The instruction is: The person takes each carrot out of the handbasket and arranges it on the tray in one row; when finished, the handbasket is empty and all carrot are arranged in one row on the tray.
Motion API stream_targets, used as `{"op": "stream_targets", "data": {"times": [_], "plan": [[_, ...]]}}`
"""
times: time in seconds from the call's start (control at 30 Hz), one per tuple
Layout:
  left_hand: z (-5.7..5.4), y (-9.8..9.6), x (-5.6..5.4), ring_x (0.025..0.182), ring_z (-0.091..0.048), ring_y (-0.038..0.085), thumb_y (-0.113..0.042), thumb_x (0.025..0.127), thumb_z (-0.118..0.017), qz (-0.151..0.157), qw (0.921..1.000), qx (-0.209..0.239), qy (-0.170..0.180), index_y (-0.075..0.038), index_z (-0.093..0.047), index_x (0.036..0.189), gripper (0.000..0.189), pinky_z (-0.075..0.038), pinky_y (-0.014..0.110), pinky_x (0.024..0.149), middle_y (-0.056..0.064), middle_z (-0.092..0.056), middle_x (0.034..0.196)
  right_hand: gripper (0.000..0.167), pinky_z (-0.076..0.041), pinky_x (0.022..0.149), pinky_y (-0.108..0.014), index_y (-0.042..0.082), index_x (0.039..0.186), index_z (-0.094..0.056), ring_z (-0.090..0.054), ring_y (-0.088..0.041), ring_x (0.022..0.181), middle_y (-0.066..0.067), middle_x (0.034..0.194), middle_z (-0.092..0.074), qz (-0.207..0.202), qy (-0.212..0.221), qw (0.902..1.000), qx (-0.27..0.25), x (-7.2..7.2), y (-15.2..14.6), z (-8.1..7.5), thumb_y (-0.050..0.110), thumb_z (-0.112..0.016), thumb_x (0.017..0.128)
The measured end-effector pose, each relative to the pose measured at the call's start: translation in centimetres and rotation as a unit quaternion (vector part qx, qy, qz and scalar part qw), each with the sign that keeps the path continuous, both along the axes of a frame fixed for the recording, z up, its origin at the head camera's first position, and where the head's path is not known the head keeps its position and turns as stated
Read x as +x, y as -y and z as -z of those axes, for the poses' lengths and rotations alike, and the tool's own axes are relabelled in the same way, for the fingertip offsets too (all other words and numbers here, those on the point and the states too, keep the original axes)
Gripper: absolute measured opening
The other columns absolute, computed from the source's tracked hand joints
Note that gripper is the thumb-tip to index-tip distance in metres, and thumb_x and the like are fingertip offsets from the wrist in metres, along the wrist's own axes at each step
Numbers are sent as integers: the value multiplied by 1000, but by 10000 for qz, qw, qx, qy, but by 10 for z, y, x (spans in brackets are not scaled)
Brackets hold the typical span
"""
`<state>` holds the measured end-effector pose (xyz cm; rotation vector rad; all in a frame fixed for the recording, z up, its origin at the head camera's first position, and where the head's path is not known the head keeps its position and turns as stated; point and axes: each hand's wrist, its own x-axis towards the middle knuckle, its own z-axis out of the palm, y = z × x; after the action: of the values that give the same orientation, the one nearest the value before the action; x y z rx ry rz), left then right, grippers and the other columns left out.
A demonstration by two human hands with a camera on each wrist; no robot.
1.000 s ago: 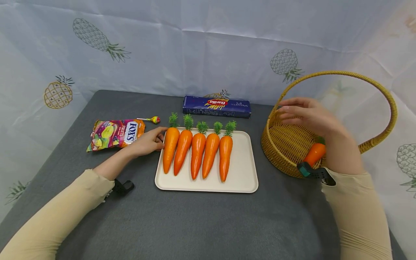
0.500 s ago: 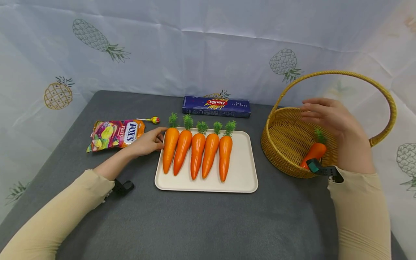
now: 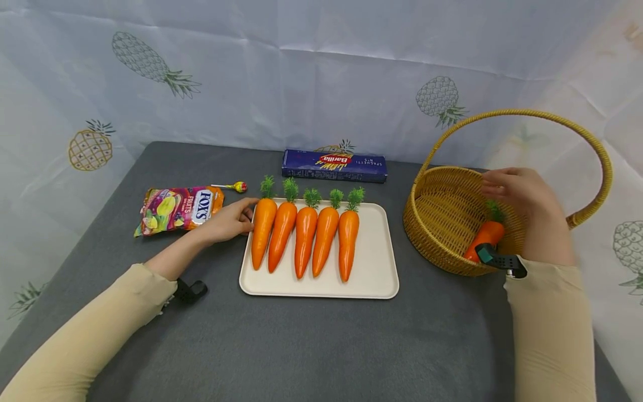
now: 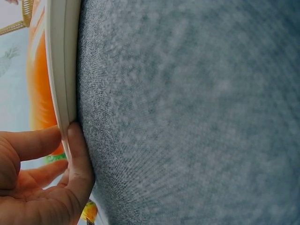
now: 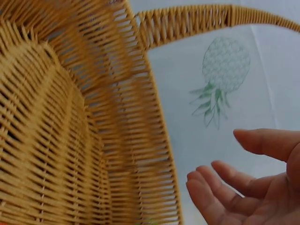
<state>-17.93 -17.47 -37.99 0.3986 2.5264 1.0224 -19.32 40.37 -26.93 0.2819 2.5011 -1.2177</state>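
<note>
My left hand holds the left rim of a cream tray. In the left wrist view its thumb and fingers pinch the tray edge. Several orange carrots with green tops lie side by side on the tray. On the right, my right hand is over the far right part of a wicker basket, holding nothing. The right wrist view shows its thumb and fingers apart, just beyond the basket rim. One carrot rests inside the basket, partly hidden by the wrist camera.
Behind the tray lies a blue spaghetti box. A bag of fruit candy and a lollipop are at the left. The basket's tall handle arches above it. A pineapple-print cloth hangs behind the grey table.
My right hand has moved right across the basket, then lowered toward its far right rim, bringing the carrot inside more into view. The left hand stays on the tray rim.
</note>
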Motion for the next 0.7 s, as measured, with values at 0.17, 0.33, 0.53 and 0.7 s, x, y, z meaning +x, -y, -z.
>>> {"op": "stream_targets", "data": {"times": [0.17,0.33,0.53,0.7], "plan": [[0,0,-1,84,-52,22,-8,91,-58,-26,10000,-6,35,2,-32,150,65,-44,28,73,17,-55,107,91,-50,79,-10,-7,155,-6,-58,18,81,40,83,-51,85,309,9994,-98,0,-8,5,52,-44,99],[-1,0,0,84,-52,22,-9,91,-58,-18,10000,4,17,2,-32,150,65,-45,27,72,18,-55,108,76,-53,79,-12,0,157,-13,-59,16,78,37,81,-54,159,531,9980,-302,1,-15,8,43,-42,102],[-1,0,0,85,-52,22,-9,91,-58,-30,10000,-28,45,2,-32,150,65,-45,27,72,18,-55,108,16,-55,79,-15,25,106,-52,-62,10,78,30,79,-59,139,616,9977,-249,3,-19,12,39,-50,100],[0,0,0,85,-52,23,-8,91,-57,-51,9999,-57,77,1,-31,150,65,-45,29,73,17,-54,109,51,-55,77,-16,-1,131,-46,-61,10,74,28,77,-57,15,624,9976,312,7,-17,11,40,-48,101]]}}
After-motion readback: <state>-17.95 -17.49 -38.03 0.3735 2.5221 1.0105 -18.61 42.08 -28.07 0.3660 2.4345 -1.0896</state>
